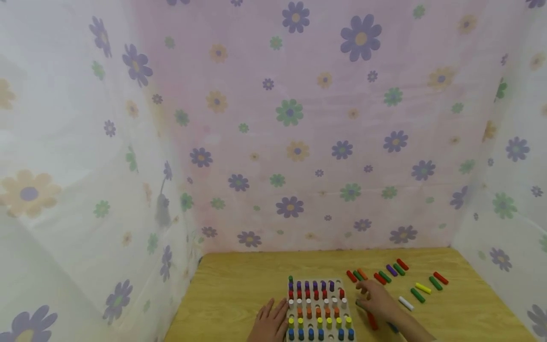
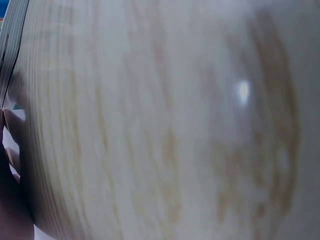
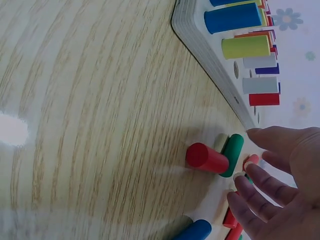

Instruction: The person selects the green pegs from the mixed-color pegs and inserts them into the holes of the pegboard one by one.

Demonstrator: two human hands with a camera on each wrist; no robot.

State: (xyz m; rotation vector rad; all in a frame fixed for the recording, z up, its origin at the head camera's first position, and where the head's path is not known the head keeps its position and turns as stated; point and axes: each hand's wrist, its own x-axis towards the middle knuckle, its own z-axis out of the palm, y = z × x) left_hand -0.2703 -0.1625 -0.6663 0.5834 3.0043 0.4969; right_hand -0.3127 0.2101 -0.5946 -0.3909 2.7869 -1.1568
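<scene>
A pegboard (image 1: 314, 308) holds rows of coloured pegs standing upright: purple, red, white, orange, yellow and blue, with one green peg (image 1: 290, 279) at the far left corner. My left hand (image 1: 270, 322) lies flat on the table, fingertips at the board's left edge; the left wrist view catches only its fingers (image 2: 14, 145). To the right of the board, my right hand (image 1: 378, 301) hovers with spread, slightly bent fingers and holds nothing. Close before it in the right wrist view are a lying red peg (image 3: 207, 157) and a green peg (image 3: 231, 155). A blue peg (image 3: 192, 230) lies nearer me.
Loose pegs are scattered beyond and right of my right hand, among them a white peg (image 1: 406, 303), a yellow peg (image 1: 423, 288) and a purple peg (image 1: 391, 270). A wooden table (image 1: 239, 280) bears everything. Flowered sheets (image 1: 256, 133) enclose it at the back and sides.
</scene>
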